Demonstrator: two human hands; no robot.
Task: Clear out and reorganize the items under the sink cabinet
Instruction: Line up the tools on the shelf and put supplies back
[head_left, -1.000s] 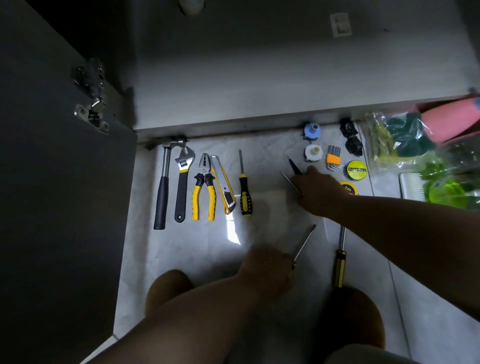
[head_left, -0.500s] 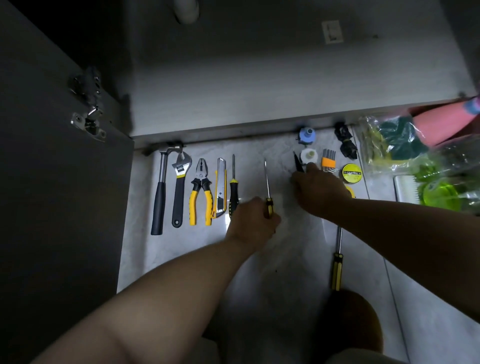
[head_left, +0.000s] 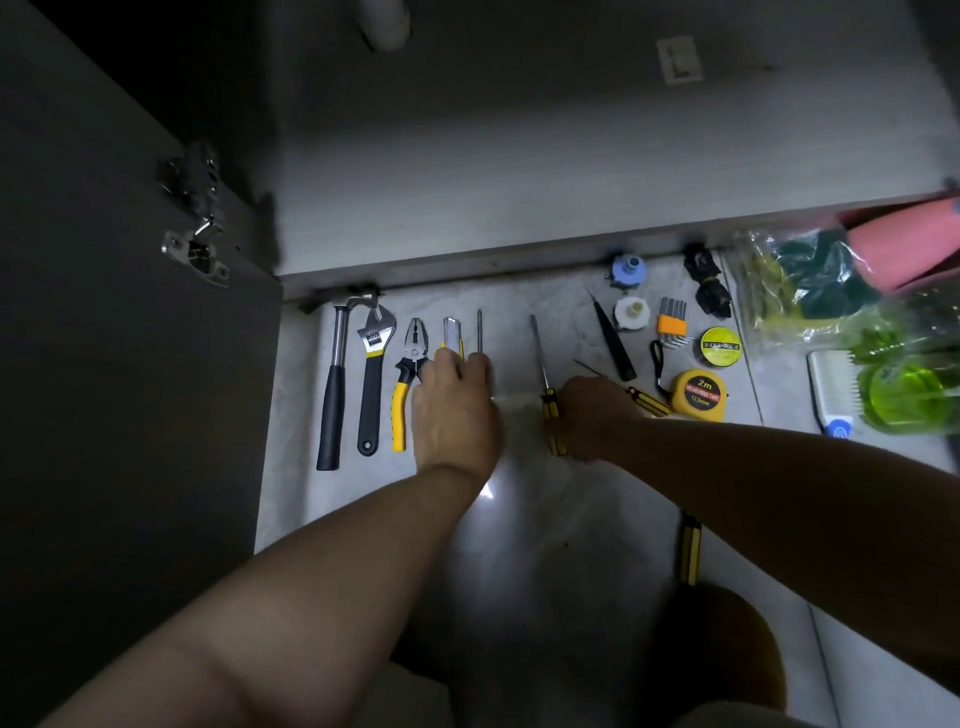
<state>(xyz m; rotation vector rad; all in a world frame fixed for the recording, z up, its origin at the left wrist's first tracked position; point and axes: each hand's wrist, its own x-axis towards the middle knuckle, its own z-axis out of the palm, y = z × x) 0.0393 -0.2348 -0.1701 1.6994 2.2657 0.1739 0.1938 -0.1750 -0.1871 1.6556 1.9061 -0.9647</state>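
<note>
Tools lie in a row on the tiled floor in front of the open cabinet (head_left: 519, 182): hammer (head_left: 332, 389), wrench (head_left: 371, 374), pliers (head_left: 410, 358), utility knife (head_left: 452, 330) and a screwdriver (head_left: 479, 330). My left hand (head_left: 457, 410) lies over the knife and that screwdriver's handle, fingers touching them. A longer screwdriver (head_left: 540, 358) lies apart to the right. My right hand (head_left: 592, 421) sits by its yellow-black handle and holds a thin screwdriver (head_left: 647, 401), whose shaft points up-left.
To the right lie a black pointed tool (head_left: 610, 338), blue (head_left: 626, 273) and white caps (head_left: 631, 312), hex keys (head_left: 672, 322), tape measure (head_left: 698, 395) and tape roll (head_left: 719, 345). Bagged sponges (head_left: 810, 291) and a brush (head_left: 831, 395) are far right. Another screwdriver (head_left: 690, 553) lies near my knee. The cabinet door (head_left: 104, 364) stands open at left.
My left hand laid the longer screwdriver down in the row and moved left onto the knife and neighbouring screwdriver. My right hand came left to the laid screwdriver's handle.
</note>
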